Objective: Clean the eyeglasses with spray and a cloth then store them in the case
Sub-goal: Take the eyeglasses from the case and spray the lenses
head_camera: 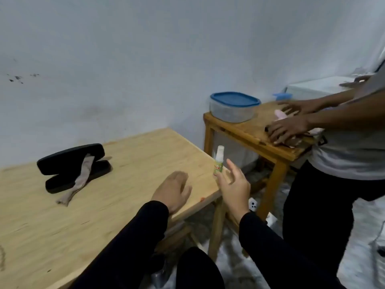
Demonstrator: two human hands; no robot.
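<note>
A black eyeglass case lies open on the left of the light wooden table. A beige cloth drapes out of it onto the tabletop. A small spray bottle with a white cap and a green label stands upright at the table's right corner. My right hand hovers just right of the bottle, fingers spread, palm toward it, holding nothing. My left hand rests palm down on the table near its front edge. No eyeglasses are visible.
Another person stands at the right, both hands on a darker wooden side table. A clear container with a blue lid sits on that table. A white wall runs behind both tables.
</note>
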